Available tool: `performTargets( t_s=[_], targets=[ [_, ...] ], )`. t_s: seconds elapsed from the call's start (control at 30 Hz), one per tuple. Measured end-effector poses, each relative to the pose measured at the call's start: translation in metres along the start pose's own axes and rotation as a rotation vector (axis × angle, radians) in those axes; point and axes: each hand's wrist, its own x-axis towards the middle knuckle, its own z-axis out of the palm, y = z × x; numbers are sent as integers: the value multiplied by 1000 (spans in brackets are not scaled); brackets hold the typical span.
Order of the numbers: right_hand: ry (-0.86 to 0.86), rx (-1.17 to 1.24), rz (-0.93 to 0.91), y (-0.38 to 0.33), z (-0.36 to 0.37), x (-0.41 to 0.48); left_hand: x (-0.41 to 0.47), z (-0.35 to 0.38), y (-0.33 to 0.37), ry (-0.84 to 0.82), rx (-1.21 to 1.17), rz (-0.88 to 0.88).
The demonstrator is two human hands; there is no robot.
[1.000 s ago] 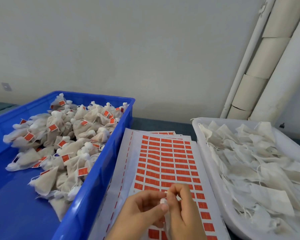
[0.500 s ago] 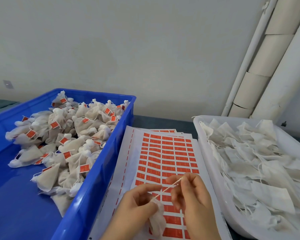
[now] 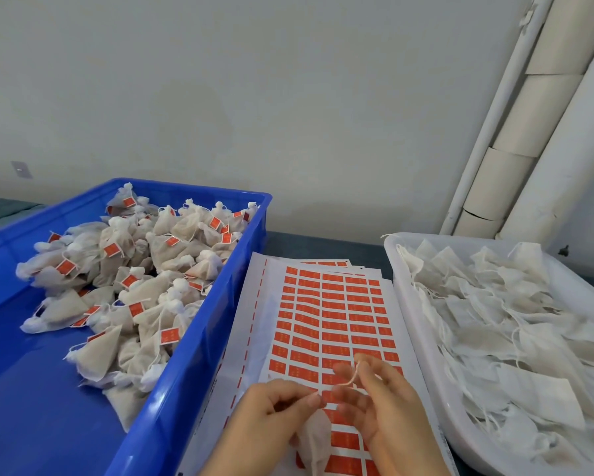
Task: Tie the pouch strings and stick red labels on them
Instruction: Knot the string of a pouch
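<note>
A small white fabric pouch (image 3: pixel 315 438) hangs under my left hand (image 3: pixel 271 413), which pinches its gathered neck between thumb and fingers. My right hand (image 3: pixel 381 400) pinches the pouch's thin white string (image 3: pixel 354 374), which loops up over its fingertips. Both hands hover over a sheet of red labels (image 3: pixel 333 314) that lies on the table between two bins.
A blue crate (image 3: pixel 199 338) on the left holds several tied pouches with red labels (image 3: pixel 130 290). A white tray (image 3: pixel 422 341) on the right holds several flat untied pouches (image 3: pixel 508 338). White pipes (image 3: pixel 515 132) run up the wall at the back right.
The hands have drawn apart a little. The string, stretched straight between them half a second ago, now loops over my right fingertips. The pouch hangs lower under my left hand.
</note>
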Motion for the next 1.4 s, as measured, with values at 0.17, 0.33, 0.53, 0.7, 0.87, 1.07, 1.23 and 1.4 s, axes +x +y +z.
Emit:
performTargets(
  t_s=[0.17, 0.33, 0.53, 0.7, 0.87, 1.07, 1.23, 1.4],
  targets=[
    [146, -421, -85, 1, -9, -1, 1, -2, 5, 5, -133, -44],
    [-28, -683, -53, 2, 4, -11, 1, 2, 4, 17, 8, 79],
    [-34, -606, -33, 7, 9, -10, -4, 6, 1, -18, 346, 330],
    [16, -537, -100, 6, 5, -11, -5, 7, 0, -5, 411, 317],
    [-46, -281, -212, 3, 2, -21, -4, 5, 1, 5, 250, 168],
    [-274, -261, -212, 12, -3, -34, -3, 5, 0, 212, 135, 161],
    [-256, -324, -195, 18, 0, -35, -1, 3, 2, 80, -313, -19],
    [-236, -395, -207, 20, 1, -33, -1, 2, 4, 38, -742, -199]
  ],
)
